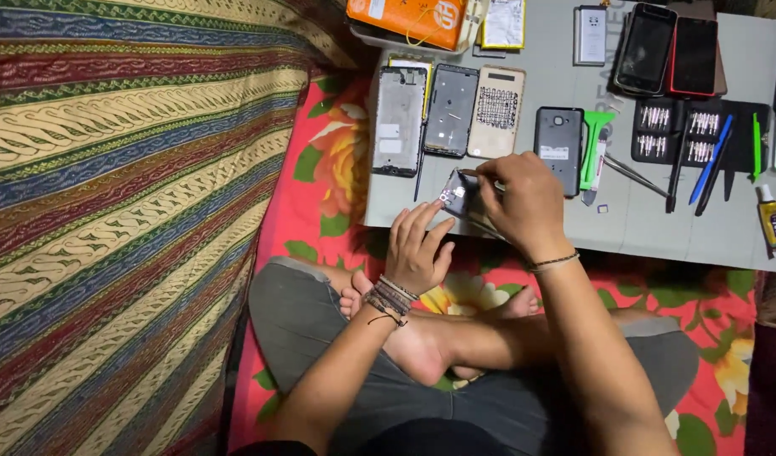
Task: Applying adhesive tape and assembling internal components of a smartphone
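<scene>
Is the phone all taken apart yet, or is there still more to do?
Mostly apart: a grey phone frame, a dark inner frame and a beige back cover lie separated on the grey mat. The left hand steadies a small dark phone part while the right hand works on it. Nothing looks reassembled.

Bright even light, soft shadows, slight motion blur, mild edge distortion

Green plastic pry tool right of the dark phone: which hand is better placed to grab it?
Likely the right hand: it is beside the green plastic pry tool; the left hand steadies the small dark phone part.
</scene>
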